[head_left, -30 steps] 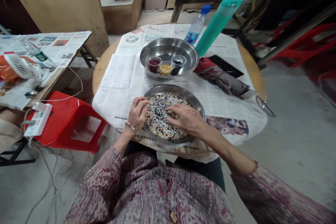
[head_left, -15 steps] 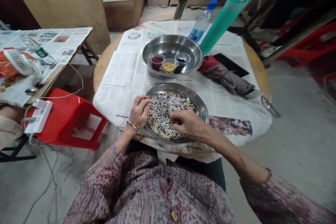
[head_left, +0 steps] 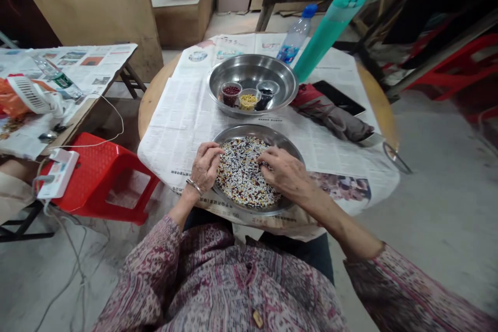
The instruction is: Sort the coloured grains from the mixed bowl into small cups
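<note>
A round steel plate (head_left: 298, 151) near the table's front edge holds a mix of white grains and dark, red and yellow beans (head_left: 245, 171). At its left rim is my left hand (head_left: 206, 166), a bracelet on its wrist, fingers bent together over the edge. My right hand (head_left: 286, 174) hovers low over the right half of the mix, its fingers bent and apart, with nothing visible in them. Beyond the plate stands a deep steel basin (head_left: 252, 65). Inside it are small clear cups of red beans (head_left: 231, 92), yellow beans (head_left: 248, 101) and black beans (head_left: 266, 94).
Newspaper (head_left: 171, 129) covers the round table. A blue-capped bottle (head_left: 295, 36), a green tube-like object (head_left: 330, 33), a folded umbrella (head_left: 334, 116) and a dark tablet-like object (head_left: 338, 97) lie or stand right of the basin. A red stool (head_left: 101, 181) carries a power strip (head_left: 58, 174) at left.
My right hand has shifted slightly up and away from the front of the plate, and its pinched fingers have spread. My left hand stays at the rim.
</note>
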The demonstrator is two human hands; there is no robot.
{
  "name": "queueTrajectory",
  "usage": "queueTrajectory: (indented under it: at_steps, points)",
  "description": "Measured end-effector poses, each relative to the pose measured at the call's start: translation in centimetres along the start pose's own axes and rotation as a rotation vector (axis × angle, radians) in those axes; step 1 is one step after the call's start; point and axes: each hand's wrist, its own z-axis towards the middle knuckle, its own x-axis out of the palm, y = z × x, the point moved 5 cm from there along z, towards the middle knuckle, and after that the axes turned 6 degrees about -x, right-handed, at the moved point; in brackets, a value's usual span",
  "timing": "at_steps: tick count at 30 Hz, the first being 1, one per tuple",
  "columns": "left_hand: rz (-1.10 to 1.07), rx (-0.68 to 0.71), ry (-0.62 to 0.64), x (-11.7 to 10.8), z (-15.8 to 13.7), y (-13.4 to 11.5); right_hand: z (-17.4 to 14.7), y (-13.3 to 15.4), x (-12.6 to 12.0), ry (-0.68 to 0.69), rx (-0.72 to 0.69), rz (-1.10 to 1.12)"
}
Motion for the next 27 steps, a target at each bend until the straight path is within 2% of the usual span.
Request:
queueTrajectory:
  at_steps: [2,7,12,15,19,22,25,27]
  points:
    - [0.000,-0.001,0.002,0.0,0.0,0.0,0.7,0.7,0.3,-0.005,-0.026,0.039]
    - [0.003,-0.007,0.005,0.0,0.0,0.0,2.3,2.6,2.1,0.149,-0.047,0.099]
    - [0.007,-0.004,0.004,0.0,0.0,0.1,2.5,3.2,1.6,0.151,0.020,0.393]
    - [0.008,-0.002,0.002,-0.1,0.1,0.0,2.1,5.5,2.0,0.150,-0.088,0.493]
    - [0.013,-0.006,0.002,-0.1,0.1,-0.1,2.3,8.3,3.1,0.147,-0.319,0.308]
    - [0.021,-0.011,-0.001,-0.1,0.1,-0.1,2.6,7.0,3.1,0.153,-0.307,0.067]
    - [0.013,-0.009,-0.001,-0.1,0.1,0.0,2.2,2.9,1.9,0.118,-0.118,-0.035]
    - [0.003,-0.004,-0.002,-0.1,0.1,0.0,1.4,0.1,0.7,0.041,0.014,-0.037]
